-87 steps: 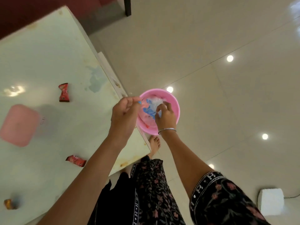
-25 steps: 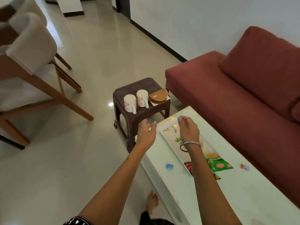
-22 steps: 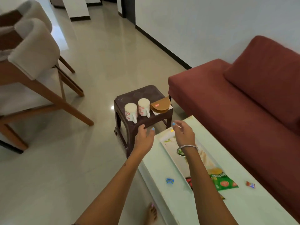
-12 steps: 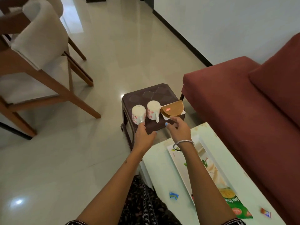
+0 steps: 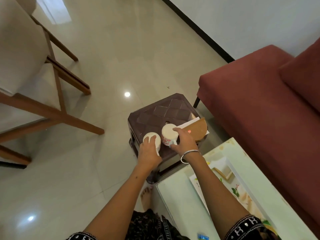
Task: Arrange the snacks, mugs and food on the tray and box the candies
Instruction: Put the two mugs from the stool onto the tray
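Two white mugs with red flower prints stand side by side on a dark brown plastic stool [image 5: 164, 111]. My left hand [image 5: 149, 153] wraps over the left mug [image 5: 154, 135]. My right hand [image 5: 185, 142] grips the right mug [image 5: 168, 133], thumb on its rim. Both mugs rest on the stool. A brown half-round flat food [image 5: 199, 129] lies on white paper just right of them. The white printed tray [image 5: 199, 187] lies on the pale green table [image 5: 180, 205], partly hidden by my right forearm. A blue candy [image 5: 203, 237] sits at the table's near end.
A dark red sofa [image 5: 259, 101] runs along the right, close behind the table. A wooden chair [image 5: 57, 84] with a white cushion stands at the left on the glossy tiled floor. My bare foot [image 5: 146, 196] is beside the table's corner.
The view swung from a pink bowl by the table's other end to the stool. Both hands reached forward from above the tray and closed around the two mugs.
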### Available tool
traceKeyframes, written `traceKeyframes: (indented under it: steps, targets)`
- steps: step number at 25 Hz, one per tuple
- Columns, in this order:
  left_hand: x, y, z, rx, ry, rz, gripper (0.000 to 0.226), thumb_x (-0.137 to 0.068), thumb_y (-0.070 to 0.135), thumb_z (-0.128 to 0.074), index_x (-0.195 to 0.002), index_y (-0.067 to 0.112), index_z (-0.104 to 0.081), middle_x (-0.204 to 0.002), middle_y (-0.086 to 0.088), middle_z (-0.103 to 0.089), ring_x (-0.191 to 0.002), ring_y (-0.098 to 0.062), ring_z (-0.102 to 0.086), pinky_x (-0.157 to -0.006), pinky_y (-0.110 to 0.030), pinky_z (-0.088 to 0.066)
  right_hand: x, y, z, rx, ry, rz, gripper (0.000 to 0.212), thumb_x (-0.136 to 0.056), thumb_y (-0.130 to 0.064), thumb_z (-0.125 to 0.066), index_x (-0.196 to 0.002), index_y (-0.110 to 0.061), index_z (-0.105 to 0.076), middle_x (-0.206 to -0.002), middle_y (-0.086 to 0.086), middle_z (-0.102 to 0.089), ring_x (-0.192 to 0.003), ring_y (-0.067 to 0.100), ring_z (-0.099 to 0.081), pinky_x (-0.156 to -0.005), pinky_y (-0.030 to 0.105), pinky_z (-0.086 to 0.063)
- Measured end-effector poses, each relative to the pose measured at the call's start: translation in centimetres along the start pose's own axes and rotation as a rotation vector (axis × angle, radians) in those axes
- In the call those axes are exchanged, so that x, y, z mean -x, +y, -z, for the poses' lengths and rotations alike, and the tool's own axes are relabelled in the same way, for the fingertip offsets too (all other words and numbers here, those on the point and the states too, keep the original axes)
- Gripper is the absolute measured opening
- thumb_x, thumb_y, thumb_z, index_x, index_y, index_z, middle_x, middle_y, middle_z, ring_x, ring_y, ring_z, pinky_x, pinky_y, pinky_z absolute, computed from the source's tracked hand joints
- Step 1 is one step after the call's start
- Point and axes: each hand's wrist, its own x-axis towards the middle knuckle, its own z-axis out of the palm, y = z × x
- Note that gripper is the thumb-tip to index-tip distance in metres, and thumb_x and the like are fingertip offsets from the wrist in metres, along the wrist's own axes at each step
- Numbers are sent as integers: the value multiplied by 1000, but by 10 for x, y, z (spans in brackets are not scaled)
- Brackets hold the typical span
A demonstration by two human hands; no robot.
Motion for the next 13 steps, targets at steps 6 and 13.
traceKeyframes:
  steps: [6, 13]
  targets:
    - [-57, -15, -2, -283, -229, -72, 100, -72, 10, -75, -144, 36, -10, -156, -11, -7, -141, -41, -9, -111, -54, -29, -68, -2, -35, 342, -116, -37, 71, -81, -22, -68, -139, -30, -29, -153, 13, -21, -135, 35, -32, -106, 43, -37]
    - [-77, -26, -6, -300, -302, -137, 96, -73, 4, -72, -143, 35, -16, -154, -12, -10, -139, -37, -16, -106, -47, -40, -94, 9, -59, 456, -149, -88, 64, -83, -23, -65, -136, -37, -32, -153, 12, -21, -131, 40, -31, -102, 45, -40]
